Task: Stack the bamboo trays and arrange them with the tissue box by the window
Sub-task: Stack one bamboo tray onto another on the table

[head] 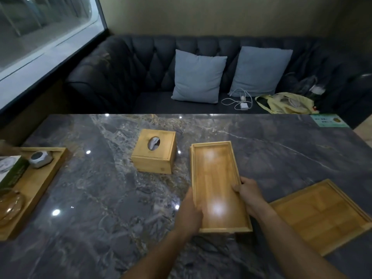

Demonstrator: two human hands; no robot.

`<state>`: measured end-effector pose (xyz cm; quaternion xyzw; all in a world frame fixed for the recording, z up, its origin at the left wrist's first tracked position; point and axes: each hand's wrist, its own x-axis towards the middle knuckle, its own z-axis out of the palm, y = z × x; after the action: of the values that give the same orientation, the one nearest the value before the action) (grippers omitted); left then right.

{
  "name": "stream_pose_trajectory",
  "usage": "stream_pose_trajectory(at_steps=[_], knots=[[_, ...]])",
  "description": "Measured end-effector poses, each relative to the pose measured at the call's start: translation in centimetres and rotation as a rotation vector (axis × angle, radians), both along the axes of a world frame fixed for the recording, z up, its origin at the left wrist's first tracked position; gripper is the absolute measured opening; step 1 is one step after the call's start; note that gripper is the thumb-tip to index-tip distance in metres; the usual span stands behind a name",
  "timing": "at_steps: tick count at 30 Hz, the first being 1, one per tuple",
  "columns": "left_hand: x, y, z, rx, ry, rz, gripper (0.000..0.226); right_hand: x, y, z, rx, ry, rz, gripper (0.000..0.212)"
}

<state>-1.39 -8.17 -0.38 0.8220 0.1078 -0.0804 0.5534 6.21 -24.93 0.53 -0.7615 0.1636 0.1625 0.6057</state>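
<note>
A long narrow bamboo tray [216,178] lies lengthwise in the middle of the dark marble table [100,198]. My left hand [190,214] grips its left rim near the close end. On the right rim, my right hand [250,193] holds it with the thumb inside. A second edge shows just under its far left corner, so it seems to rest on another tray. To its left stands the bamboo tissue box [154,152], a tissue showing in its oval slot. A wider, flatter bamboo tray [322,216] lies at the right, untouched.
At the left table edge by the window [40,33], another bamboo tray [34,188] carries a grey holder, a green packet and a glass pot. Behind the table is a dark sofa [130,67] with two blue cushions, a charger cable and a yellow bag.
</note>
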Motion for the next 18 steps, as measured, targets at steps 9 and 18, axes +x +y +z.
stream_pose_trajectory(at_steps=[9, 18], knots=[[-0.7, 1.1, -0.5, -0.165, 0.061, 0.029, 0.060, 0.8, 0.3, -1.1, -0.175, -0.013, 0.097, 0.033], [-3.6, 2.6, -2.4, 0.399, -0.093, -0.415, 0.086, -3.0, -2.3, -1.3, -0.470, -0.129, 0.310, 0.026]])
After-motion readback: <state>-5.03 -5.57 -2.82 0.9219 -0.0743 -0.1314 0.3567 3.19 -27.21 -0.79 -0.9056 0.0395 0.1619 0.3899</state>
